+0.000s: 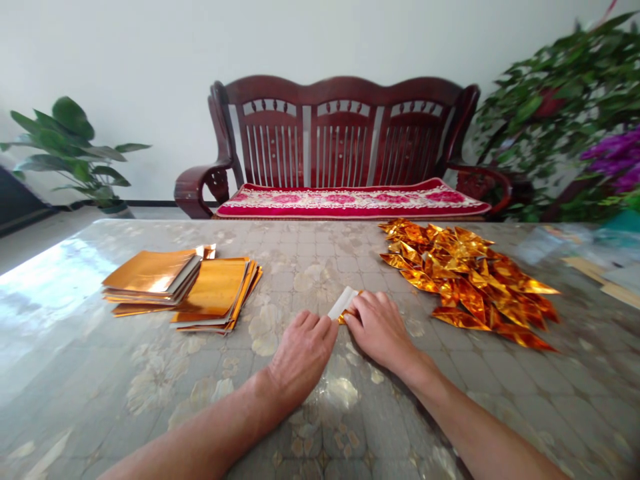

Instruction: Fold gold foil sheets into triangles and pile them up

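Between my two hands is a small sheet of gold foil paper point(343, 303), partly folded, with its white back facing up and a bit of gold showing at the edge. My left hand point(307, 343) is closed on its near left end. On its right side, my right hand point(377, 327) grips with thumb and fingers pressed together; the fingers hide part of the paper. To the left lie two stacks of flat gold foil paper point(213, 290). A heap of folded gold foil pieces point(460, 277), pointed at the ends, lies to the right.
A patterned, glossy cover lies over the table point(240, 407). Plastic bags point(555, 243) and tan strips point(620, 293) lie at the right edge. Beyond the table stands a dark red wooden bench point(340, 140) with a red patterned cushion. Potted plants point(75, 153) flank it.
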The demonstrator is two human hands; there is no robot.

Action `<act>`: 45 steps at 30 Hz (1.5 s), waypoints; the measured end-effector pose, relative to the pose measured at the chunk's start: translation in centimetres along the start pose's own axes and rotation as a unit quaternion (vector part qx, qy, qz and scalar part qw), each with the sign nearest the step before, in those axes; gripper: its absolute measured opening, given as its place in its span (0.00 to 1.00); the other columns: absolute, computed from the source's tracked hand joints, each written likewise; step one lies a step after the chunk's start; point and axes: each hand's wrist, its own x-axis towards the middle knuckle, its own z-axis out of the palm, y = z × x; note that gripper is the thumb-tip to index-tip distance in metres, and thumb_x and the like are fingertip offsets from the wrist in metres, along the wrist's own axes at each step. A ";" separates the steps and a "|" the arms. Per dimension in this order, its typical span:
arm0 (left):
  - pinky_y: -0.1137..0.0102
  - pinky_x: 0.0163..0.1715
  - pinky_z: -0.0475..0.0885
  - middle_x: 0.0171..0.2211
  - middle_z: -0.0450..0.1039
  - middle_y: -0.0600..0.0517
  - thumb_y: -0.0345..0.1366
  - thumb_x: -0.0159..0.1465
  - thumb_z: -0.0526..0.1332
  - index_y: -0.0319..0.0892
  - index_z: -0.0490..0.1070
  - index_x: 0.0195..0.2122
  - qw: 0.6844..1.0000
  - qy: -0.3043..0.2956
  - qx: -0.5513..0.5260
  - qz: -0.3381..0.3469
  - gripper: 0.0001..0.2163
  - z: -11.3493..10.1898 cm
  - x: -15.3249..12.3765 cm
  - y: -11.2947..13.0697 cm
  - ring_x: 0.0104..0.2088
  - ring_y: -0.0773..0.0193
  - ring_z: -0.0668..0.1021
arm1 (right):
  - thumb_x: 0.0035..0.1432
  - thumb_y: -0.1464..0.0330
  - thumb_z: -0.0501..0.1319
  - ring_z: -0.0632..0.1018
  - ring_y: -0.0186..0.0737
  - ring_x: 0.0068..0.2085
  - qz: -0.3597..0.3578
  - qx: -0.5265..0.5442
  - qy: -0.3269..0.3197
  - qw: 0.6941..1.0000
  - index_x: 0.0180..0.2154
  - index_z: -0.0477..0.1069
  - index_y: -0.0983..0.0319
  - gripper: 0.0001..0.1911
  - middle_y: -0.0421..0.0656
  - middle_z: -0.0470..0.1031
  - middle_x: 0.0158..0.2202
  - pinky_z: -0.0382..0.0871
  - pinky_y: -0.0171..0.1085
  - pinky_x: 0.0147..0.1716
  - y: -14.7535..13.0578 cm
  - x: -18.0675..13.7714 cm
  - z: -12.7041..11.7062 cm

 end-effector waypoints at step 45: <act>0.69 0.48 0.71 0.42 0.79 0.52 0.20 0.63 0.53 0.46 0.80 0.44 0.945 0.026 -0.303 -0.123 0.20 0.7 -0.2 -2.4 0.44 0.62 0.77 | 0.61 0.54 0.61 0.69 0.47 0.41 0.010 -0.042 -0.009 0.999 0.32 0.69 0.58 0.15 0.44 0.74 0.38 0.54 0.42 0.38 -0.5 -0.1 0.1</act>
